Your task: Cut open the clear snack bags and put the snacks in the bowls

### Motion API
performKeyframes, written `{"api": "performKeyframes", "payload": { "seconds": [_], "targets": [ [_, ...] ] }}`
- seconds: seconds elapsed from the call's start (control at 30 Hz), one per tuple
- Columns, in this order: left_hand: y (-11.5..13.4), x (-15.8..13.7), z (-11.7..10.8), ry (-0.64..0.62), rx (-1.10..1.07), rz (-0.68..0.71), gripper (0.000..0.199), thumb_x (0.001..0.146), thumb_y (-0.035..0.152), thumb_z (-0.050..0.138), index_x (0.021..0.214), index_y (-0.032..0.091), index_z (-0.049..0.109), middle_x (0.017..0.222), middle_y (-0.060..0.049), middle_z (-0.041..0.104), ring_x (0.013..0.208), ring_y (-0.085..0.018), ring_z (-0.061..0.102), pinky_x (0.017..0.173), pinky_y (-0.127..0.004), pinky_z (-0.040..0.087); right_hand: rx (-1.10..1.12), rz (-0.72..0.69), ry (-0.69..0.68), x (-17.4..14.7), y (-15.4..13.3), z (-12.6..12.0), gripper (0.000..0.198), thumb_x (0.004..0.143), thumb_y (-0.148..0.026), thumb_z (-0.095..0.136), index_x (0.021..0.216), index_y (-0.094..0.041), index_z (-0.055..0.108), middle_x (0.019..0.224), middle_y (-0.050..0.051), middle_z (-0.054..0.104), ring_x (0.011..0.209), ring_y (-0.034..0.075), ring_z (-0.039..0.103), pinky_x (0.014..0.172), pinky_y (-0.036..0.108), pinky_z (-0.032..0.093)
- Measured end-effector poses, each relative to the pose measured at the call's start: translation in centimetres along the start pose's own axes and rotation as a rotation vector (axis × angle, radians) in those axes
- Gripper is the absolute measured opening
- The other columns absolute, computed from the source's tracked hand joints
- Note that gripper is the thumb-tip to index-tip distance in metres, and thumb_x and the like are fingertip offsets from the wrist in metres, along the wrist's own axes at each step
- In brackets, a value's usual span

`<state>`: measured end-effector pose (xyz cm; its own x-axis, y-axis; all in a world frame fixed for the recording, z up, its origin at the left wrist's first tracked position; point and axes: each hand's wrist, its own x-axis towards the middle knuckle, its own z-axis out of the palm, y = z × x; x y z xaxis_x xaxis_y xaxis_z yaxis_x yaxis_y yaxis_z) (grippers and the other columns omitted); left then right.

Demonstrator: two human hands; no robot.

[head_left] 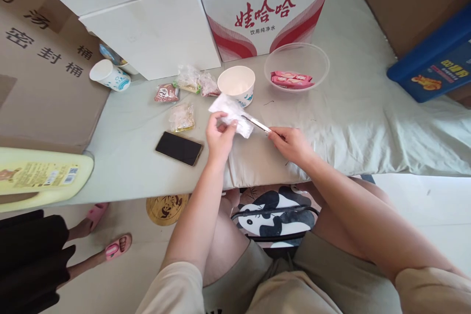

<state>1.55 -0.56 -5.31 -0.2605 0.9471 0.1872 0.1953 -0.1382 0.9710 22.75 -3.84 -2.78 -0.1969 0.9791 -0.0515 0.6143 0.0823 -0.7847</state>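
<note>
My left hand (220,133) pinches a crumpled white packet (226,104) just in front of a white paper bowl (236,80) with a blue pattern. From the right, my right hand (292,144) grips what looks like a slim knife (257,124), silver with a dark handle end. Its tip meets the packet's right side; whether it has cut in, I cannot tell. Left of the bowl lie several small clear snack bags (182,117) and a reddish-brown wrapped snack (167,92). A clear plastic bowl (321,66) on the right holds pink wrapped bars (291,80).
A black phone (179,148) lies left of my left hand. White boxes (265,14) stand behind; a paper cup (110,75) lies tipped at left. A yellow jug (47,176) and a blue container (434,59) flank the cloth-covered surface (353,122). Another person's feet (117,248) show below left.
</note>
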Motion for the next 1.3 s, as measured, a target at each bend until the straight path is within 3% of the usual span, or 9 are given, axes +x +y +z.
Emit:
{"api": "performKeyframes", "payload": {
  "seconds": [0.17, 0.47, 0.67, 0.8, 0.93, 1.03, 1.13, 1.2, 1.3],
  "targets": [
    [-0.6, 1.2, -1.6, 0.175, -0.024, -0.046, 0.039, 0.076, 0.042, 0.074, 0.099, 0.024, 0.048, 0.102, -0.002, 0.055, 0.081, -0.009, 0.059, 0.069, -0.02, 0.049, -0.128, 0.009, 0.102, 0.3, 1.5, -1.5, 0.029, 0.089, -0.033, 0.049, 0.095, -0.023, 0.075, 0.077, 0.005, 0.071, 0.069, 0.021, 0.061, 0.062, 0.031, 0.041],
    [0.4, -3.2, 2.1, -0.33, 0.085, 0.01, 0.061, 0.072, 0.032, 0.081, 0.122, 0.026, 0.046, 0.12, -0.008, 0.054, 0.084, -0.014, 0.062, 0.072, -0.027, 0.054, -0.384, 0.007, 0.367, 1.0, 3.4, -2.4, 0.035, 0.086, -0.021, 0.048, 0.114, -0.018, 0.068, 0.114, 0.016, 0.071, 0.108, 0.036, 0.062, 0.089, 0.052, 0.046],
    [-0.1, -1.9, 1.0, -0.227, 0.157, 0.083, 0.083, 0.075, 0.041, 0.081, 0.142, 0.031, 0.033, 0.134, -0.013, 0.051, 0.107, -0.021, 0.062, 0.079, -0.028, 0.053, -0.018, -0.356, 0.036, -0.2, 2.7, -1.5, 0.053, 0.09, -0.043, 0.055, 0.137, -0.019, 0.051, 0.125, 0.014, 0.068, 0.112, 0.029, 0.064, 0.095, 0.046, 0.05],
    [0.1, -1.0, -0.4, -0.145, 0.216, -0.001, 0.071, 0.078, 0.04, 0.077, 0.137, 0.028, 0.039, 0.108, -0.006, 0.064, 0.086, -0.017, 0.065, 0.077, -0.028, 0.051, -0.118, -0.445, -0.058, -0.4, 2.3, -0.9, 0.04, 0.088, -0.038, 0.059, 0.125, -0.022, 0.061, 0.111, 0.011, 0.073, 0.106, 0.029, 0.066, 0.092, 0.044, 0.05],
    [0.4, -0.6, -1.4, 0.032, 0.315, -0.069, 0.038, 0.081, 0.036, 0.071, 0.113, 0.024, 0.055, 0.08, 0.002, 0.06, 0.072, -0.015, 0.06, 0.075, -0.028, 0.048, -0.193, -0.298, 0.168, 0.2, 2.4, -1.5, 0.021, 0.091, -0.026, 0.047, 0.095, -0.023, 0.067, 0.093, 0.01, 0.073, 0.093, 0.027, 0.067, 0.085, 0.041, 0.05],
    [0.8, -0.4, -1.7, 0.088, 0.27, -0.006, 0.03, 0.082, 0.03, 0.067, 0.107, 0.023, 0.055, 0.088, -0.002, 0.064, 0.088, -0.017, 0.063, 0.084, -0.03, 0.048, -0.174, -0.13, 0.47, 0.3, 2.4, -2.5, 0.029, 0.085, -0.016, 0.042, 0.103, -0.022, 0.065, 0.107, 0.012, 0.07, 0.104, 0.028, 0.064, 0.089, 0.043, 0.049],
    [1.3, -0.4, -1.8, -0.105, 0.236, 0.148, 0.035, 0.08, 0.033, 0.068, 0.111, 0.022, 0.057, 0.112, -0.008, 0.066, 0.108, -0.021, 0.063, 0.092, -0.033, 0.048, -0.136, -0.113, 0.602, -0.2, 2.1, -3.0, 0.033, 0.083, -0.014, 0.04, 0.106, -0.021, 0.063, 0.108, 0.013, 0.069, 0.105, 0.028, 0.063, 0.091, 0.043, 0.049],
    [1.4, -0.6, -1.8, -0.309, 0.29, 0.205, 0.039, 0.074, 0.037, 0.075, 0.108, 0.022, 0.062, 0.118, -0.009, 0.066, 0.112, -0.023, 0.062, 0.093, -0.035, 0.049, -0.125, -0.175, 0.512, -0.6, 2.0, -2.8, 0.028, 0.085, -0.018, 0.042, 0.102, -0.023, 0.063, 0.098, 0.01, 0.07, 0.095, 0.027, 0.066, 0.087, 0.043, 0.05],
    [1.3, -0.8, -1.5, -0.457, 0.394, 0.101, 0.025, 0.072, 0.039, 0.077, 0.086, 0.02, 0.068, 0.088, -0.004, 0.07, 0.086, -0.02, 0.065, 0.08, -0.032, 0.051, -0.185, -0.309, 0.276, -0.9, 1.9, -1.9, 0.022, 0.088, -0.021, 0.046, 0.097, -0.024, 0.066, 0.09, 0.008, 0.071, 0.088, 0.026, 0.066, 0.085, 0.042, 0.05]
  ]
}}
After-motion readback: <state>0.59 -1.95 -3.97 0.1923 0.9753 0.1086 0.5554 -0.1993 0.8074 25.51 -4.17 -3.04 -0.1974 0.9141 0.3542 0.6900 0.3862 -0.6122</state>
